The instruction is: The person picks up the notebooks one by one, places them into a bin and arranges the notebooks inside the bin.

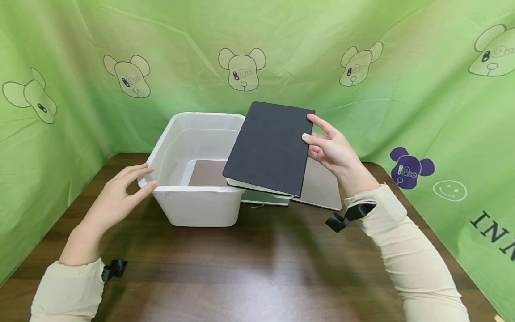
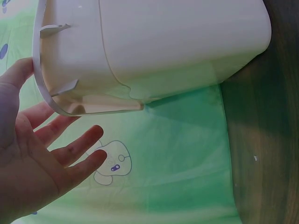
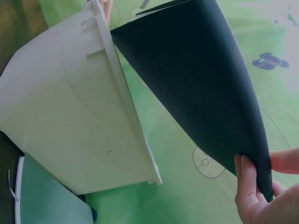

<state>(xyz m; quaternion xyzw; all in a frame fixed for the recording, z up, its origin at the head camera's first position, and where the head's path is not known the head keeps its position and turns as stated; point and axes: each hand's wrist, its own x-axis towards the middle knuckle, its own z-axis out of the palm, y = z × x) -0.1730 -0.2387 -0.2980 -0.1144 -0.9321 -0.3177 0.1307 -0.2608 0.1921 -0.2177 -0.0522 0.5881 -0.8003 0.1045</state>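
Note:
A dark notebook (image 1: 270, 150) with pale page edges is tilted above the right rim of a white plastic bin (image 1: 201, 206). My right hand (image 1: 335, 150) holds it by its right side, thumb on the upper cover and other fingers underneath. In the right wrist view the notebook (image 3: 196, 79) is seen from below, its far corner overlapping the bin's rim. My left hand (image 1: 114, 194) rests on the bin's front left corner, fingers fairly straight. In the left wrist view, two fingers of the left hand (image 2: 37, 154) extend free below the rim.
A brownish notebook (image 1: 207, 173) lies inside the bin. To the bin's right, a green notebook (image 1: 265, 198) and a greyish-beige one (image 1: 322, 185) lie on the dark wooden table (image 1: 225, 277). Green curtains (image 1: 306, 36) with printed bear heads surround the table.

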